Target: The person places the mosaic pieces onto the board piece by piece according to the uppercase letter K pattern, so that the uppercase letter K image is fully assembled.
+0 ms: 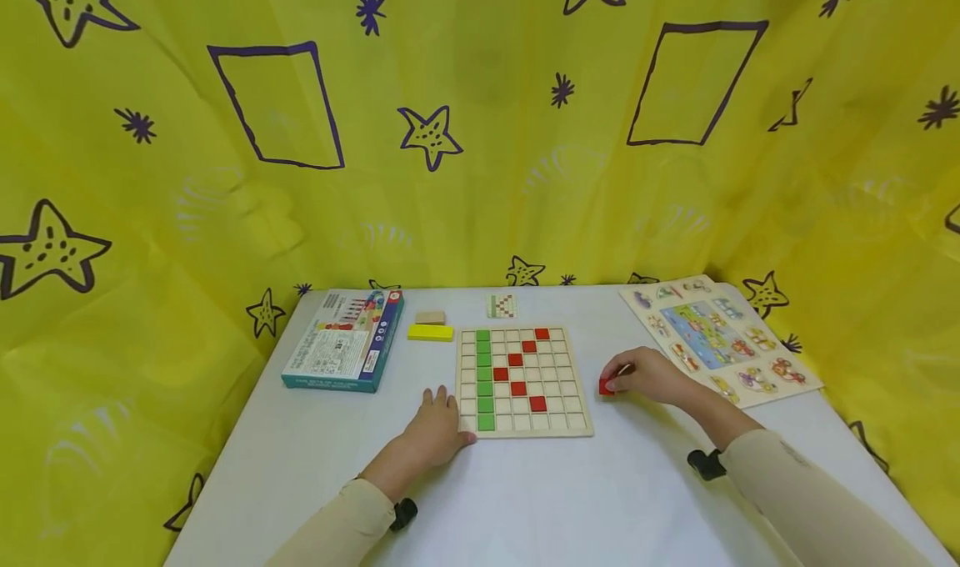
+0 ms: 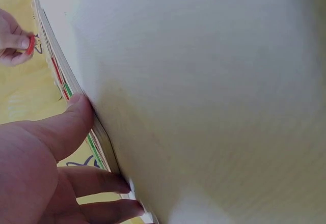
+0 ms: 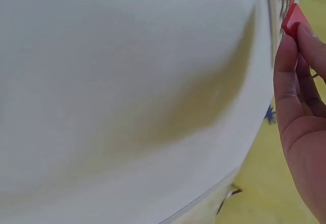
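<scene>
Fingertips of my right hand [image 1: 651, 375] pinch a red tile [image 1: 606, 387] just right of the grid board [image 1: 558, 423]. I keep it level, and my left hand [image 1: 438, 429] lies flat, steadying the board's near-left corner.

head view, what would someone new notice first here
First the yellow curtain with purple stars, wrapped round the white table. Then the grid board at the table's middle, with a green column and scattered red tiles. The right hand pinches a red tile beside it; the left hand rests at its near left corner.

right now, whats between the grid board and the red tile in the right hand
Only bare white table lies between the grid board and the red tile pinched by the right hand; the head view shows it.
</scene>
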Action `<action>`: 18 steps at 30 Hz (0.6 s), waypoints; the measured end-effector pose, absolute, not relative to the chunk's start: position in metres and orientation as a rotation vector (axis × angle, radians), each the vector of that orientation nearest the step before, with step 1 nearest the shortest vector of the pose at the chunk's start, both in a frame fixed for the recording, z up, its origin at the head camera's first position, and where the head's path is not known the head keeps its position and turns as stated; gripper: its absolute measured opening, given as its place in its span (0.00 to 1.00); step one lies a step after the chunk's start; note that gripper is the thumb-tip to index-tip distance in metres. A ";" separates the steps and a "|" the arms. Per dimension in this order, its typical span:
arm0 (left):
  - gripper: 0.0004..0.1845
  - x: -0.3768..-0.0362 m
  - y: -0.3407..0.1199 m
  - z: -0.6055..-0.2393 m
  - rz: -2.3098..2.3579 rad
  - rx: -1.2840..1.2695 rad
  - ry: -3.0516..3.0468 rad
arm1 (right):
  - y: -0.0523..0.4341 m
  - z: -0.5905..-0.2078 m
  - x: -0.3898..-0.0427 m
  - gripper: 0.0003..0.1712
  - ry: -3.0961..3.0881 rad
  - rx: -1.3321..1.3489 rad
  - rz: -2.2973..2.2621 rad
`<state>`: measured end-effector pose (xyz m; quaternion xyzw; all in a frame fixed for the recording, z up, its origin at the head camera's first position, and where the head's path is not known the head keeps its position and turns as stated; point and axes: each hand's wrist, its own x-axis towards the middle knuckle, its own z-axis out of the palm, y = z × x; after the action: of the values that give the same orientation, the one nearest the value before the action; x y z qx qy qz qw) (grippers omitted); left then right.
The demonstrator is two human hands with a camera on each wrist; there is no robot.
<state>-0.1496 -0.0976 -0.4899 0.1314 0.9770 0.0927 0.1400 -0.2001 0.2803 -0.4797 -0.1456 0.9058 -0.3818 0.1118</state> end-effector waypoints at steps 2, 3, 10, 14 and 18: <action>0.45 -0.149 -0.097 -0.491 0.281 0.378 2.815 | 0.270 -0.476 -0.202 0.03 2.624 -0.417 -1.150; 0.45 -0.149 -0.097 -0.492 0.286 0.377 2.810 | 0.265 -0.475 -0.202 0.03 2.601 -0.422 -1.161; 0.45 -0.149 -0.096 -0.493 0.261 0.389 2.823 | 0.230 -0.474 -0.200 0.02 2.473 -0.502 -1.195; 0.45 -0.150 -0.096 -0.491 0.248 0.390 2.829 | 0.216 -0.475 -0.198 0.01 2.451 -0.544 -1.151; 0.45 -0.150 -0.098 -0.488 0.250 0.381 2.828 | 0.206 -0.477 -0.195 0.02 2.438 -0.582 -1.106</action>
<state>-0.1500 -0.0981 -0.4880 0.1316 0.9778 0.0865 0.1383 -0.1952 0.2065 -0.4772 -0.2080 0.8721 -0.3955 0.1996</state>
